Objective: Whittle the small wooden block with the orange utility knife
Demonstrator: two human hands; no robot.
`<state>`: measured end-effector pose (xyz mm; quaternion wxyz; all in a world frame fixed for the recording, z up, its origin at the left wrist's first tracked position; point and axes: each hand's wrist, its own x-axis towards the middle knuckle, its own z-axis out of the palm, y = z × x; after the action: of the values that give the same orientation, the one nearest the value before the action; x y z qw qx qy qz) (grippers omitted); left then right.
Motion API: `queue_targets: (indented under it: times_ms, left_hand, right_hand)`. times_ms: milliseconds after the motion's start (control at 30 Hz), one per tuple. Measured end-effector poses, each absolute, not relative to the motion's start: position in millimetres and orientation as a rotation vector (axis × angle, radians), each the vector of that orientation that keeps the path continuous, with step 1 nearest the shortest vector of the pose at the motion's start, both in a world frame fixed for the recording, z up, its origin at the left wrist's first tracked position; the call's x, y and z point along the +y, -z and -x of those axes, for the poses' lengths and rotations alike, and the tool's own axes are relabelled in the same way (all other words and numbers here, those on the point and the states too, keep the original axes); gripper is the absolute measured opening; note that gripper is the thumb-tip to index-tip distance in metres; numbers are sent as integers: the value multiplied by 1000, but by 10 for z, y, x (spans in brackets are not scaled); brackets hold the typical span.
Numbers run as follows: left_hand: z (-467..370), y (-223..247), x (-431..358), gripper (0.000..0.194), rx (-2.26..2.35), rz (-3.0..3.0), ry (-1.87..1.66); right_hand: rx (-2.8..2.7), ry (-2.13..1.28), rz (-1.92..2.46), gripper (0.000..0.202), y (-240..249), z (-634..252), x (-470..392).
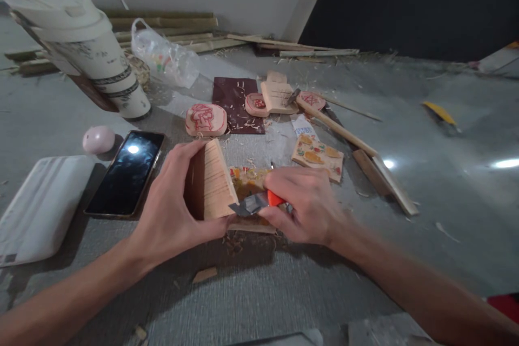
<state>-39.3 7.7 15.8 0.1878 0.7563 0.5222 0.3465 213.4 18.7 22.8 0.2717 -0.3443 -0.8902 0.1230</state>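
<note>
At centre, the left hand (174, 200) grips the wooden block (219, 184), likely light and rigid; hold its outer edges, clear of the blade. The right hand (304, 203) clasps the utility knife (253, 204).

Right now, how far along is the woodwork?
Looks done: red designs on the rounded piece and the star-marked piece. In hand: the left hand grips the wood block; the right hand holds the cutter, blade at the block's edge. Looks left: the block's visible face is lined, with no red design, so probably unfinished. Overall share: can't tell.
</note>
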Motion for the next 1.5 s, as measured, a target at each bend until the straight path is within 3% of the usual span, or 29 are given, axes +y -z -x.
queue_targets:
  times_ms: [767,1500]
  left_hand:
    - [408,-169,67,89,1663,-2224,-988]
    - [417,-120,81,93,1422,-2186,-1053]
  right_hand:
    - [-2406,-293,1096,36,-215,-2105,120]
    - [-2306,-246,935,48,-167,-2107,141]
